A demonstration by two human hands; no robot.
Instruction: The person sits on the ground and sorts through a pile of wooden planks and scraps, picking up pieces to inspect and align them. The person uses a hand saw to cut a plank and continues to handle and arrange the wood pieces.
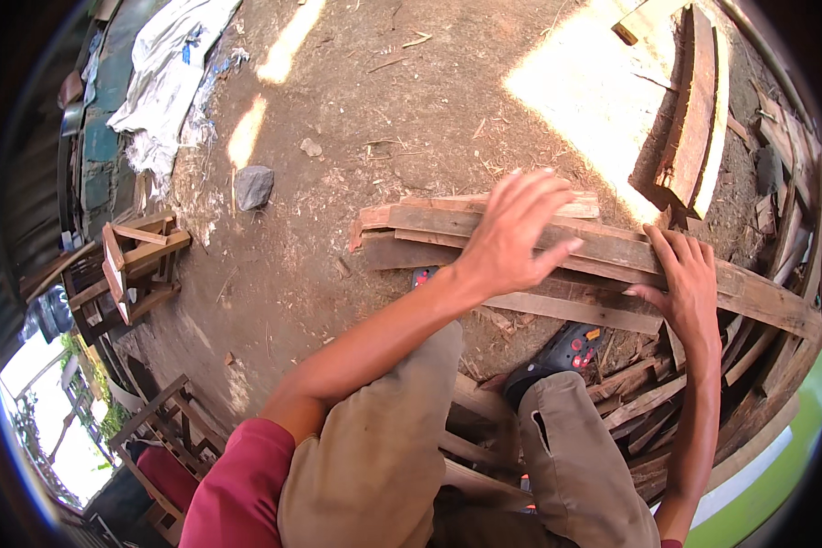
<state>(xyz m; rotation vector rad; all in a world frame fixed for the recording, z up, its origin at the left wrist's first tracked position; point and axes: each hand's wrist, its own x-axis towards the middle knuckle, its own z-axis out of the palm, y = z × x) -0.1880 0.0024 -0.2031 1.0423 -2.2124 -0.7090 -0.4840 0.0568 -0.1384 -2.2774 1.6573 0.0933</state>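
A small bundle of rough wooden planks [388, 254] lies crosswise in front of my knees. Along its top runs a long weathered plank [767, 300], reaching toward the right. Over the middle of the bundle is my left hand [511, 245], its fingers stretched and the thumb held apart, gripping nothing. Farther right, my right hand [690, 288] has its fingers over the far edge of the long plank and its thumb on the near side. The undersides of the right fingers are hidden. A narrower board [580, 311] sits just nearer to me than the bundle.
Scrap wood [648, 402] is heaped at the right, beside my dark shoe [566, 352]. Thick timbers [690, 114] lie at the upper right. A grey stone [254, 187] rests on the dirt floor, with a wooden stool [146, 260] and a white sheet [169, 82] at the left.
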